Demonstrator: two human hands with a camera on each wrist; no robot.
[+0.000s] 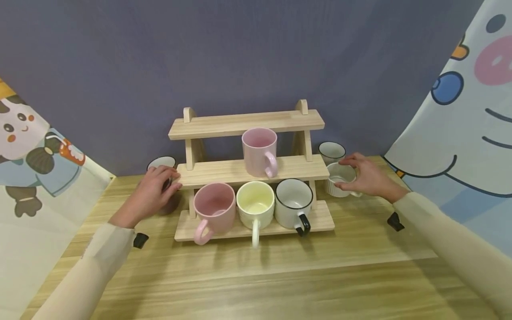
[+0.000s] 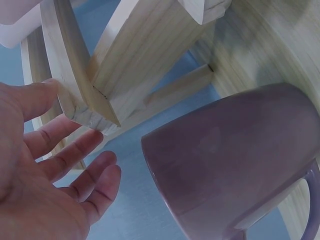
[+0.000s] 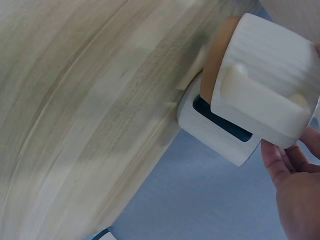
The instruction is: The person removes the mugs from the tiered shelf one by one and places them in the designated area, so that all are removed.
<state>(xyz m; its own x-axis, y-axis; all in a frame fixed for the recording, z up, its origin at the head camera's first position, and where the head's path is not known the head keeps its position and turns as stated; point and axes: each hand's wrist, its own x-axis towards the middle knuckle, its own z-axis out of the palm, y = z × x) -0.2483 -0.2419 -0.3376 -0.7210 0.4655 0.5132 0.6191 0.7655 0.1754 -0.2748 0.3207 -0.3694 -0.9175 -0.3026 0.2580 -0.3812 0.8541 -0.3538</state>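
Note:
My left hand (image 1: 154,189) is at the left end of the middle shelf of a wooden display rack (image 1: 192,173). In the left wrist view its thumb and fingers pinch the end of that board (image 2: 82,107). Beside them is a dark mauve mug (image 2: 235,155), not held. At the rack's right side my right hand (image 1: 366,175) grips a white ribbed mug (image 1: 334,182) by its upper part, thumb in front and fingers behind. The right wrist view shows this mug's handle (image 3: 260,95) and tan base (image 3: 217,65). Behind it stands another white mug (image 1: 332,151).
On the bottom shelf stand a pink mug (image 1: 216,206), a pale yellow mug (image 1: 256,204) and a white mug with black rim (image 1: 294,202). One light pink mug (image 1: 258,153) is on the middle shelf. A dark grey wall (image 1: 256,53) rises behind the wooden table (image 1: 256,284).

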